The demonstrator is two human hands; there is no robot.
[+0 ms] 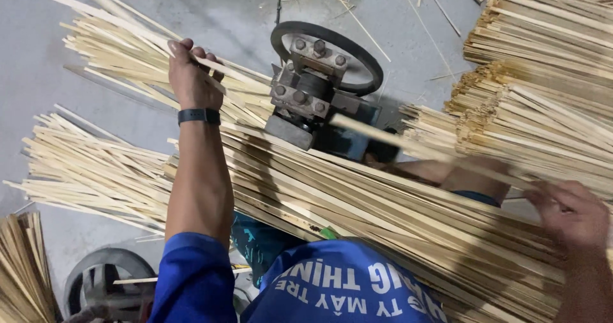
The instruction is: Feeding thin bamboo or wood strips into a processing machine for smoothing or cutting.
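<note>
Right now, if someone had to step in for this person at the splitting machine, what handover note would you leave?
Left hand: closed around thin bamboo strips on the far side of the machine.
Right hand: blurred, on the end of a long bamboo slat that reaches to the machine's near side.
Done: split strips fan out on the floor at left.
Left: a thick layer of slats lies across the lap, and stacked bundles sit at right.
</note>
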